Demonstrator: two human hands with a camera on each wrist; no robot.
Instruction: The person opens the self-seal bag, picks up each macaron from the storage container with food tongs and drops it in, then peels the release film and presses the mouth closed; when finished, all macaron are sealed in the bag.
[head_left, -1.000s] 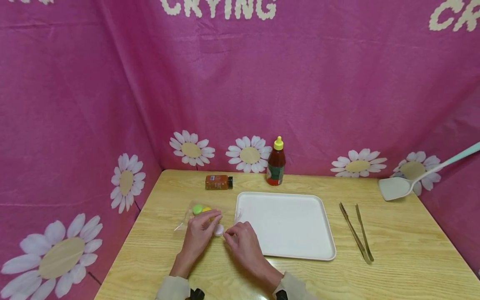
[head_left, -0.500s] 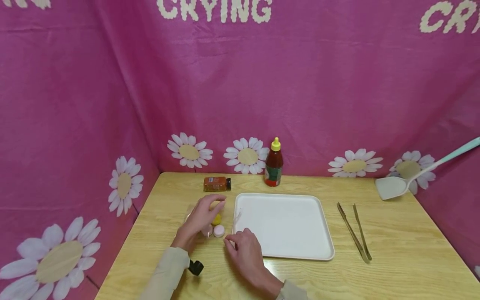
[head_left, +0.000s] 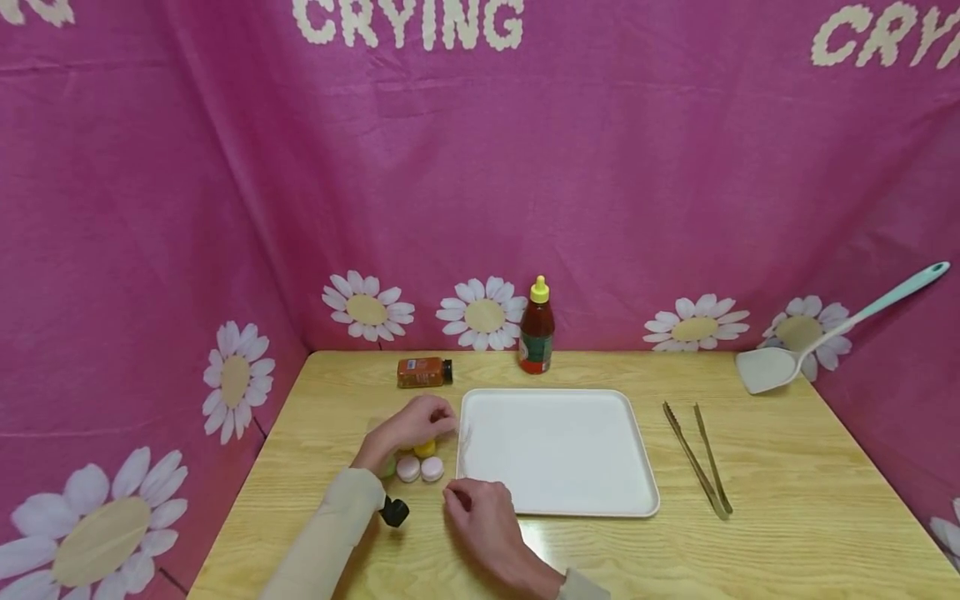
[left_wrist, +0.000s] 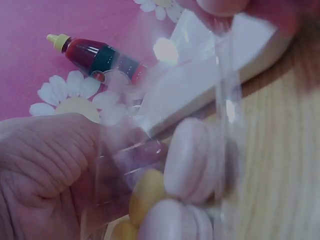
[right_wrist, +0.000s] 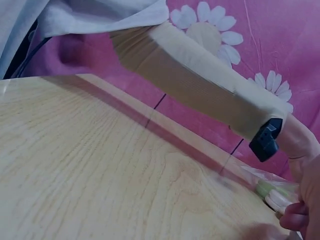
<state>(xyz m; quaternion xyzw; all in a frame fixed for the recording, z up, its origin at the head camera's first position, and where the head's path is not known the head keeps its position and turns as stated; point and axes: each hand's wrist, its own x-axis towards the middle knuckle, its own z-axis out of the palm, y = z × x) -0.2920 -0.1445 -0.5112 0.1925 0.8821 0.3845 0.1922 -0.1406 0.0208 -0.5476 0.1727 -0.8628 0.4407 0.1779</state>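
Note:
A clear plastic bag (left_wrist: 230,107) holds pink macarons (head_left: 432,469), yellow ones (head_left: 425,449) and a green one (head_left: 388,467), left of the white tray (head_left: 555,450). Reaching over the bag, the left hand (head_left: 417,422) pinches its film with curled fingers beside the tray's left rim. The right hand (head_left: 487,521) pinches the bag's near edge, thumb against fingers, by the tray's near left corner. In the left wrist view the film stretches across the palm, with pink macarons (left_wrist: 187,160) inside. The left forearm and hand partly hide the bag in the head view.
An orange spice jar (head_left: 423,372) lies behind the bag. A red sauce bottle (head_left: 537,333) with a yellow cap stands behind the tray. Metal tongs (head_left: 701,467) lie right of it, and a spatula (head_left: 772,369) rests at the back right. Pink cloth (head_left: 450,167) hangs behind.
The left hand has moved from the near side of the macarons up and right to the tray's left rim. The right hand has stayed nearly in place. The view has shifted slightly.

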